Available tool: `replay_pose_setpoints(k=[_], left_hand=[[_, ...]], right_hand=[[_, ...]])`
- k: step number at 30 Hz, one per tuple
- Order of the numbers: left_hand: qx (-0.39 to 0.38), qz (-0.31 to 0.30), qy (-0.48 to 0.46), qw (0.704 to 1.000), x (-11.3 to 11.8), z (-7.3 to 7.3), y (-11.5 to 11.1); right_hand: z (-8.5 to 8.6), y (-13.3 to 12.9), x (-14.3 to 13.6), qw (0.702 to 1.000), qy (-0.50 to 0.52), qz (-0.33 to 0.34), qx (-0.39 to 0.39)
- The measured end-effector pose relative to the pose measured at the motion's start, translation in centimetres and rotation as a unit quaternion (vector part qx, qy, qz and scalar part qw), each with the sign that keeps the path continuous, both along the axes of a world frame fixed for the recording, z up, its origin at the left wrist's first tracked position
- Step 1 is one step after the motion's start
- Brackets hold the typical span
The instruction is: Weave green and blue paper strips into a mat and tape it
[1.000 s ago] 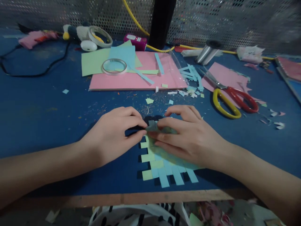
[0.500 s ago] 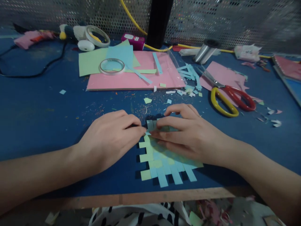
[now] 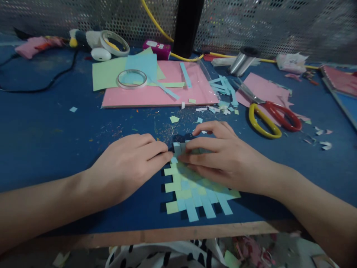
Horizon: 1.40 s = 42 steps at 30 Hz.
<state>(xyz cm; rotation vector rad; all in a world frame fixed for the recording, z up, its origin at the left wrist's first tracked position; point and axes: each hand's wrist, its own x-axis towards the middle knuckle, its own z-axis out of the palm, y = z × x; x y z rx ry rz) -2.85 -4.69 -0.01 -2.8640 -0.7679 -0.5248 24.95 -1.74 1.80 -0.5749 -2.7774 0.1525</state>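
A mat woven from pale green and light blue paper strips (image 3: 185, 194) lies near the table's front edge, loose strip ends sticking out at its left and bottom. At its upper left edge, my left hand (image 3: 129, 169) is closed, thumb and fingertips pinching a short light blue strip end (image 3: 174, 159). My right hand (image 3: 223, 158) lies over the mat's upper right part with fingers stretched out and apart, pressing it down. Its palm and fingers hide much of the weave there. The exact grip of the left fingertips is partly hidden.
Scissors (image 3: 267, 117) with yellow and red handles lie to the right. Behind the mat are paper scraps (image 3: 174, 119), a pink paper pack (image 3: 134, 99), a tape ring (image 3: 132, 86) and blue strips (image 3: 225, 89). A metallic spool (image 3: 242, 63) stands farther back. The wooden table edge (image 3: 156, 235) is in front.
The small blue strip end between my hands was tilted up and now lies flatter, with more of it showing. Both hands have hardly moved; the view has shifted slightly.
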Motion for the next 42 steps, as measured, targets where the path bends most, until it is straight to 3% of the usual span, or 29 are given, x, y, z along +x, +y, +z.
replay_pose_setpoints(k=[9, 20, 24, 27, 29, 34, 42], left_hand=[[-0.015, -0.028, 0.019, 0.999, 0.1, 0.7, 0.0], [-0.028, -0.03, 0.027, 0.999, -0.2, 0.5, 0.5], [-0.006, -0.037, -0.012, 0.999, 0.0, 0.8, 0.5], [-0.049, -0.055, -0.049, 0.996, 0.0, 1.1, 0.4], [-0.075, -0.06, -0.059, 0.994, 0.0, 1.3, 0.3], [-0.101, -0.045, -0.043, 0.993, 0.2, 1.2, 0.3], [-0.171, 0.005, -0.077, 0.982, 0.1, 0.5, 0.0]], right_hand=[[0.1, -0.2, 0.0, 0.999, -0.013, 0.001, 0.035], [-0.3, -0.5, -0.3, 0.998, -0.03, 0.009, 0.051], [-0.5, -0.5, -0.2, 0.998, -0.022, 0.015, 0.063], [0.0, -0.2, 0.3, 0.999, -0.011, 0.026, 0.043], [0.8, 0.0, 0.6, 0.999, 0.023, 0.006, 0.025], [2.4, 0.7, 0.8, 0.982, 0.144, -0.118, 0.045], [1.6, 1.5, 1.2, 0.97, 0.154, -0.189, -0.02]])
